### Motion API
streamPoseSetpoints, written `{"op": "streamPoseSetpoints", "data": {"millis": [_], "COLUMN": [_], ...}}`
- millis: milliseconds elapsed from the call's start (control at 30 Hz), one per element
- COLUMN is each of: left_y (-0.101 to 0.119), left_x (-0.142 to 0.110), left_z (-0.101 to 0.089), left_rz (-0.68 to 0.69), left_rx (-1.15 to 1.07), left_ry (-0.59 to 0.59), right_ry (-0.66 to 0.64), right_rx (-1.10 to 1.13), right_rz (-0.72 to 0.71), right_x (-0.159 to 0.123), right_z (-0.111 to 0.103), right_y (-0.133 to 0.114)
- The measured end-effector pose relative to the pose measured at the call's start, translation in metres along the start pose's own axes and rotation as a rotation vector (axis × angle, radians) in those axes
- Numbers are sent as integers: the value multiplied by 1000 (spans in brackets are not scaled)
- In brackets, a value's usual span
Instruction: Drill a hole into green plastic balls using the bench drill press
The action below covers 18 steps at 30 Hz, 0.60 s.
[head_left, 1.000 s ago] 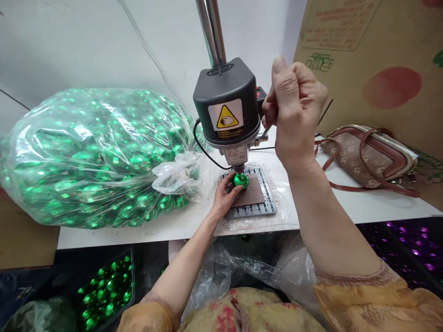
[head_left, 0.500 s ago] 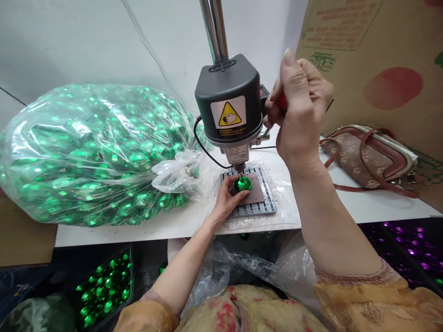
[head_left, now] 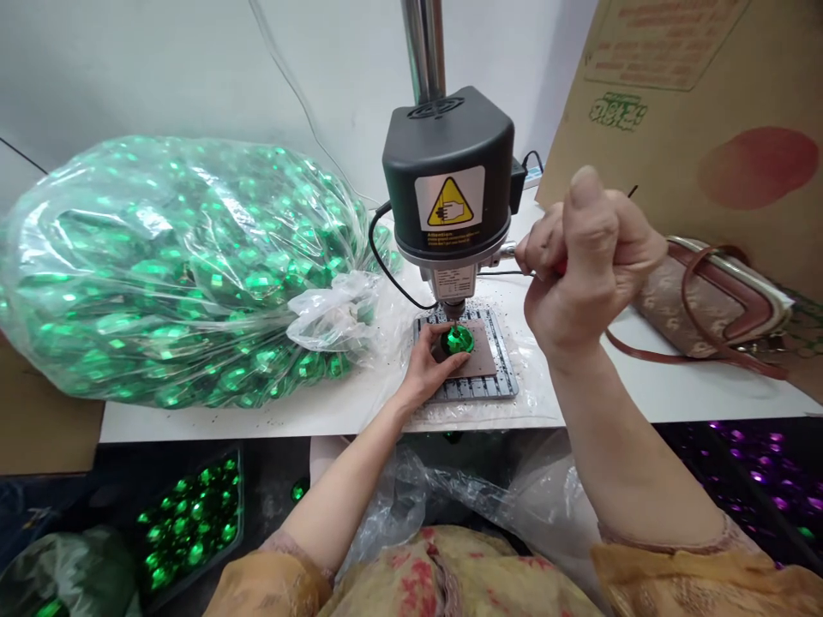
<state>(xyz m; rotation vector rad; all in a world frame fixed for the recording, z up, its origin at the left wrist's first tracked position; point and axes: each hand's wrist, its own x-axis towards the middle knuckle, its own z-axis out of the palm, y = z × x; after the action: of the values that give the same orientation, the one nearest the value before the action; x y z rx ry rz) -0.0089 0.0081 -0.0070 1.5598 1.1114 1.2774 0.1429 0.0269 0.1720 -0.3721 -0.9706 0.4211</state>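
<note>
Ball [head_left: 459,340] sits on the pad [head_left: 483,358] under the drill [head_left: 448,184], seemingly mid-job and not yet freed — left hand [head_left: 427,367] pinches it, right hand [head_left: 591,257] curls round the lever [head_left: 507,250]; whether the bagged balls [head_left: 225,278] are done doesn't show.

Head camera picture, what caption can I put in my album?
Left hand holds a shiny green ball under the drill press; right hand grips the lever.

A drill press [head_left: 450,133] and bagged green baubles [head_left: 173,283] mark a workshop.
</note>
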Motion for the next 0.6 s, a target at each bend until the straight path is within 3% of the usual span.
{"op": "streamPoseSetpoints", "data": {"millis": [600], "left_y": [-5], "left_x": [-1], "left_z": [1], "left_rz": [8], "left_rx": [-19], "left_ry": [-16], "right_ry": [-111], "right_rx": [62], "right_rz": [-300], "right_x": [-22], "right_z": [-18], "right_y": [19]}}
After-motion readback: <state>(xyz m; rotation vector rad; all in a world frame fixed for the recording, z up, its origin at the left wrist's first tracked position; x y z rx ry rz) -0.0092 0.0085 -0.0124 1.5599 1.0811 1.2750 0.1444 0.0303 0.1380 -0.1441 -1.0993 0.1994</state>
